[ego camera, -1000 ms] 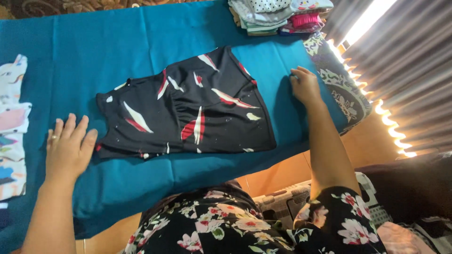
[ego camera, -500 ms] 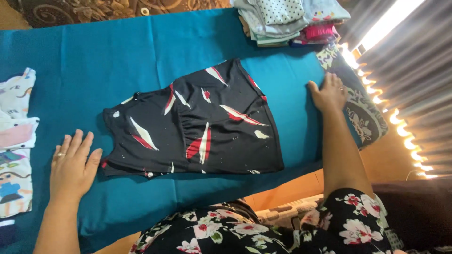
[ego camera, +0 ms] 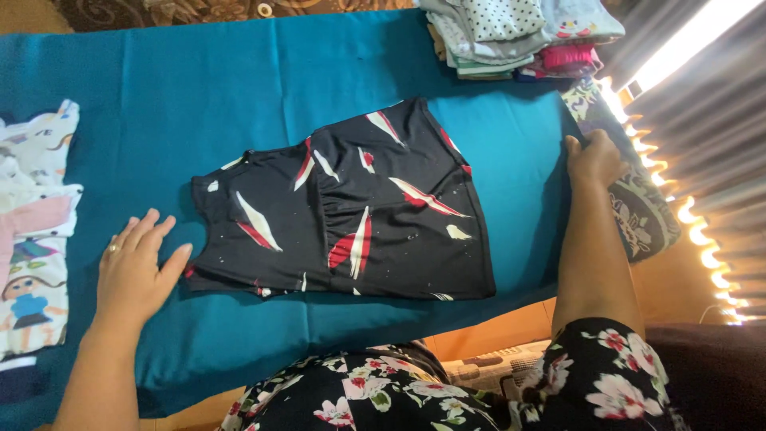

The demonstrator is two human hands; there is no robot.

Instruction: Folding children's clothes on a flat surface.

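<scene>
A black sleeveless dress [ego camera: 351, 215] with red and white marks lies flat on a teal cloth [ego camera: 199, 88] that covers the work surface. My left hand [ego camera: 140, 267], a ring on one finger, rests flat on the teal cloth with fingers spread, fingertips at the dress's left end. At the right edge of the teal cloth, my right hand [ego camera: 594, 157] has its fingers curled over the border, just beside a patterned pad [ego camera: 638, 215] that sticks out from under it. Neither hand holds the dress.
A stack of folded clothes [ego camera: 519, 32] sits at the far right corner. Light printed children's garments [ego camera: 36, 231] lie at the left edge. A corrugated metal wall [ego camera: 710, 104] with bright gaps stands to the right. My floral dress [ego camera: 399, 395] fills the bottom.
My right hand has slid rightward across the teal cloth to its edge and curled its fingers there. The left hand has stayed by the dress's left end. The view shifted slightly.
</scene>
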